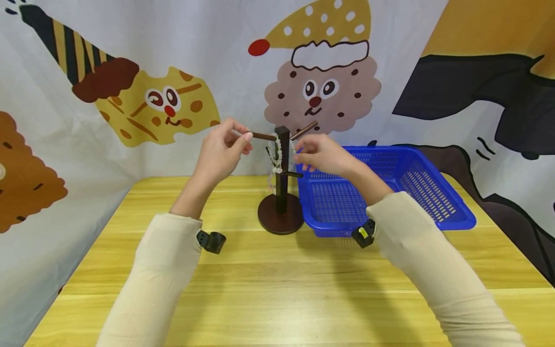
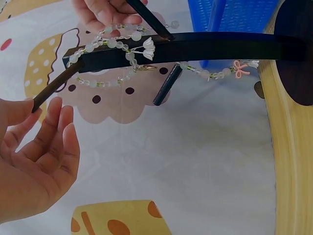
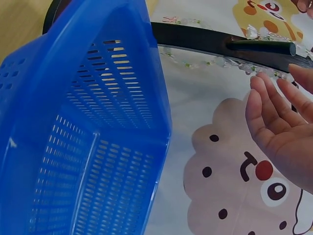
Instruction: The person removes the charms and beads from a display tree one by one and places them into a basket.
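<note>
A dark wooden jewelry stand with a round base and several pegs stands upright on the table. My left hand pinches the tip of its upper left peg between thumb and index finger. A bracelet of clear and pale green beads with a white flower charm loops around the post near that peg. Lower down hangs another beaded bracelet with a pink bow charm. My right hand is just right of the post, fingers loosely bent and parted, the fingertips close to the beads.
A blue plastic basket with slotted walls stands right of the stand, partly under my right forearm. The wooden table reaches back to a white cloth printed with cartoon biscuits. Each wrist carries a small black camera.
</note>
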A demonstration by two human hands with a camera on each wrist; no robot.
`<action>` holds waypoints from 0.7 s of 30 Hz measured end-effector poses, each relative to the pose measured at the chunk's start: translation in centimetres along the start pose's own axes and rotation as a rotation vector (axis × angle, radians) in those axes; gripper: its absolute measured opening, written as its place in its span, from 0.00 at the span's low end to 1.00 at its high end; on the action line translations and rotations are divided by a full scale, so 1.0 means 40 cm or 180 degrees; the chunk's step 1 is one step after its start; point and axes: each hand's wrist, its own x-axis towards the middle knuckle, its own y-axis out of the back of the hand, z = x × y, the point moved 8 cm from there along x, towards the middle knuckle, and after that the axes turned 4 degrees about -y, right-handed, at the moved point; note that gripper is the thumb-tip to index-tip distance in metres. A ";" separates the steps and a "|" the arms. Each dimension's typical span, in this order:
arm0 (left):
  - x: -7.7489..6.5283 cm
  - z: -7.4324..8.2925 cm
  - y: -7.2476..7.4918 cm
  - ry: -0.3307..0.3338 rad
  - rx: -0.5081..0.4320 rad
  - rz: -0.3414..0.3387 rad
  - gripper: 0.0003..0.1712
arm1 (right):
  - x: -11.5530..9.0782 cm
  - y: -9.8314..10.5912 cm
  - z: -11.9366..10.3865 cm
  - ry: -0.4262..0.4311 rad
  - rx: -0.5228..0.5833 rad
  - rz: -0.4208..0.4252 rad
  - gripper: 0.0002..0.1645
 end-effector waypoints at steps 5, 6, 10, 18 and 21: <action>0.000 0.000 0.001 0.0016 0.0016 -0.0011 0.11 | 0.003 -0.007 -0.002 0.0084 0.0013 -0.0020 0.07; 0.000 0.000 0.001 0.0019 0.0016 -0.0015 0.11 | 0.002 -0.007 -0.003 0.0097 0.0013 -0.0023 0.07; 0.000 0.002 0.001 0.0006 -0.0001 -0.0015 0.11 | 0.000 -0.006 -0.006 0.0132 0.0004 -0.0022 0.07; 0.002 0.002 0.000 -0.0014 0.0018 -0.0013 0.11 | -0.003 0.003 -0.006 0.0157 -0.0002 0.0020 0.07; 0.002 0.002 -0.001 -0.0011 0.0015 -0.0020 0.11 | -0.004 0.009 -0.005 0.0165 -0.0020 0.0048 0.07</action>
